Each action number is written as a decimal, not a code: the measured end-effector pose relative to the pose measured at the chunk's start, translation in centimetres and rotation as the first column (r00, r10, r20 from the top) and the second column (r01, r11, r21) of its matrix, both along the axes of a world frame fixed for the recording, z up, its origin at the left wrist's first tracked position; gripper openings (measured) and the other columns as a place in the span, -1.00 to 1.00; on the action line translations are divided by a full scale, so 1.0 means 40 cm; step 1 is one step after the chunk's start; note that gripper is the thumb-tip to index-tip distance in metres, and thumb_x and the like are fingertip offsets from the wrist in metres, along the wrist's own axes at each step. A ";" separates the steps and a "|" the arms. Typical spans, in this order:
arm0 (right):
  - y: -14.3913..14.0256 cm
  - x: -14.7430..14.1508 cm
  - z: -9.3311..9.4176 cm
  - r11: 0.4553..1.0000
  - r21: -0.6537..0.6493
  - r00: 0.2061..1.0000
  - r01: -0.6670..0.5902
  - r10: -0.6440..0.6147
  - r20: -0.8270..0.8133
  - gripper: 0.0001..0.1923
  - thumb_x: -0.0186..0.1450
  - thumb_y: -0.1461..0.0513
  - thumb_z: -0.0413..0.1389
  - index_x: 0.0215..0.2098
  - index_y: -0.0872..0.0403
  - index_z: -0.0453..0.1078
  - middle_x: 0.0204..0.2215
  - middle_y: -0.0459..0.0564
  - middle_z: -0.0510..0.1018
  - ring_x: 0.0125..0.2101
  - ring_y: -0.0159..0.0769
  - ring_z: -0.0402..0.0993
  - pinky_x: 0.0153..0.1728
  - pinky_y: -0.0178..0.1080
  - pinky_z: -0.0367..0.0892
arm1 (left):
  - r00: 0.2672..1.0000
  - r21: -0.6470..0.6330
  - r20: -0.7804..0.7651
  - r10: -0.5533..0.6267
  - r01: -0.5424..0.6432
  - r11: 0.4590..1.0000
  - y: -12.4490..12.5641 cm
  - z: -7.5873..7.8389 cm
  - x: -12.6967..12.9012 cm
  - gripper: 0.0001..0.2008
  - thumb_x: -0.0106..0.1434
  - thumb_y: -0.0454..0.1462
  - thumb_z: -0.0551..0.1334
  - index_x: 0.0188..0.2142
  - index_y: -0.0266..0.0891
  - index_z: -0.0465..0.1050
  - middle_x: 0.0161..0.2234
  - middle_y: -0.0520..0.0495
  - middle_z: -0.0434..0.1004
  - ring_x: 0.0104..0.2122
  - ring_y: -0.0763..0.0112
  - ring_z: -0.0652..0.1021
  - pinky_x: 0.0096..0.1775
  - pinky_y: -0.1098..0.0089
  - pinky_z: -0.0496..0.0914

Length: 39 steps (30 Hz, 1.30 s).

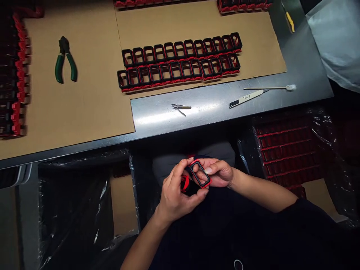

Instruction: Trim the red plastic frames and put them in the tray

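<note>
While two rows of frames (180,62) sit finished on the cardboard (84,93), I see left hand (176,193) and right hand (218,172) pinching one red-black frame (200,173) over the lap; crate (289,150) looks full.

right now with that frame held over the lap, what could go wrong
1. The frame is pinched by fingertips of the left hand and right hand below the table edge; a slip could drop it into the dark gap.
2. A second red piece sits under the left hand and may fall too.
3. The tweezers lie near the edge and could be knocked off.
</note>
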State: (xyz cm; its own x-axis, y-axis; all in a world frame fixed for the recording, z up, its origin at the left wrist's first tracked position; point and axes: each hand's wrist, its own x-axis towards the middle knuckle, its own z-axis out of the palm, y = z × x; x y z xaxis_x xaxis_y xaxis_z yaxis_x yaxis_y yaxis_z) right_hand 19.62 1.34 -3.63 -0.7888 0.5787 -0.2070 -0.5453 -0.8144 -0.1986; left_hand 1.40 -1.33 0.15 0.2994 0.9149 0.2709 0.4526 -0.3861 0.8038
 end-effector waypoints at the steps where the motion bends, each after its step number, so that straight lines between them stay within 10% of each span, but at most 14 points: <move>1: 0.001 0.001 0.000 1.000 0.002 1.000 0.003 -0.004 0.013 -0.65 0.14 0.21 0.30 -0.14 0.19 0.43 -0.53 -0.12 0.46 -0.49 -0.39 0.42 -0.44 -0.37 0.36 | 1.000 0.015 -0.008 0.005 -0.005 1.000 0.000 -0.001 0.000 -0.12 0.19 -0.16 0.39 0.39 -0.18 -0.02 0.08 -0.32 0.54 -0.31 0.35 0.65 -0.19 0.26 0.62; 13: -0.006 0.034 -0.018 0.997 0.033 0.979 -0.069 0.061 0.196 -0.47 0.15 0.12 0.41 0.02 0.15 0.44 -0.24 0.02 0.63 -0.31 -0.30 0.62 -0.32 -0.32 0.53 | 0.999 0.052 0.032 -0.034 0.032 0.998 0.008 -0.001 -0.010 0.05 0.21 -0.15 0.40 0.45 -0.23 -0.28 0.09 -0.41 0.54 -0.30 0.35 0.67 -0.22 0.31 0.61; 21: 0.004 0.038 0.028 0.965 0.260 0.918 0.035 -0.134 0.373 -0.62 0.10 0.22 0.47 -0.20 0.14 0.48 -0.42 -0.12 0.57 -0.44 -0.49 0.52 -0.40 -0.47 0.43 | 0.992 0.213 -0.033 -0.118 0.122 0.969 0.022 -0.030 -0.022 0.06 0.24 -0.23 0.38 0.45 -0.26 -0.36 0.10 -0.41 0.55 -0.04 0.18 0.66 -0.15 0.24 0.60; 24: 0.005 0.040 0.061 0.911 0.412 0.845 0.002 -0.222 0.487 -0.62 0.12 0.16 0.46 -0.18 0.13 0.50 -0.42 -0.13 0.55 -0.46 -0.50 0.47 -0.41 -0.45 0.41 | 0.997 0.084 0.023 -0.071 0.069 0.994 0.012 -0.042 -0.024 0.02 0.24 -0.19 0.38 0.45 -0.16 -0.29 0.14 -0.38 0.52 -0.17 0.28 0.67 -0.18 0.28 0.60; 28: 0.009 0.044 0.102 0.607 0.768 0.598 -0.206 -0.543 0.589 -0.72 0.26 0.18 0.35 -0.09 0.10 0.54 -0.35 -0.04 0.60 -0.41 -0.40 0.48 -0.36 -0.35 0.43 | 0.954 -0.415 0.290 0.077 0.053 0.908 -0.002 -0.051 -0.024 -0.31 0.26 -0.11 0.35 0.32 -0.07 0.18 0.14 -0.26 0.50 -0.26 0.39 0.62 -0.17 0.32 0.57; 32: 0.015 0.037 0.116 0.188 0.913 0.506 -0.362 -0.783 0.362 -0.76 0.35 0.27 0.27 -0.01 0.09 0.51 -0.36 -0.02 0.62 -0.35 -0.32 0.50 -0.24 -0.24 0.44 | 0.653 -0.684 0.693 0.305 0.464 0.563 -0.009 -0.062 -0.009 -0.37 0.24 0.09 0.27 0.18 -0.19 0.33 -0.20 -0.13 0.59 -0.45 0.42 0.56 -0.52 0.49 0.45; 35: 0.014 0.029 0.113 0.058 0.894 0.463 -0.444 -0.839 0.285 -0.69 0.35 0.28 0.26 0.06 0.09 0.47 -0.30 0.01 0.64 -0.31 -0.27 0.50 -0.25 -0.22 0.48 | 0.515 -0.664 0.746 0.421 0.611 0.430 -0.008 -0.070 0.005 -0.33 0.16 0.09 0.34 0.13 -0.25 0.36 -0.33 -0.07 0.54 -0.52 0.42 0.54 -0.60 0.52 0.39; 39: 0.015 0.026 0.115 -0.026 0.847 0.414 -0.531 -0.880 0.233 -0.68 0.35 0.27 0.25 0.07 0.08 0.45 -0.29 0.02 0.64 -0.28 -0.23 0.49 -0.32 -0.24 0.50 | 0.444 -0.626 0.771 0.457 0.658 0.417 0.000 -0.067 0.010 -0.38 0.11 0.00 0.42 0.08 -0.22 0.38 -0.35 -0.02 0.52 -0.53 0.46 0.53 -0.60 0.55 0.39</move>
State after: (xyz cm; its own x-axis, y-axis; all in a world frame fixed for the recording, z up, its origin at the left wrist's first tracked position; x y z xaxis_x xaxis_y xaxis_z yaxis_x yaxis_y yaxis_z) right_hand 20.67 1.95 0.98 -0.4815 0.7769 0.4056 0.3535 0.5956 -0.7213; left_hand 1.81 -1.32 -2.53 0.5703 0.7315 -0.3736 -0.5423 0.6770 0.4976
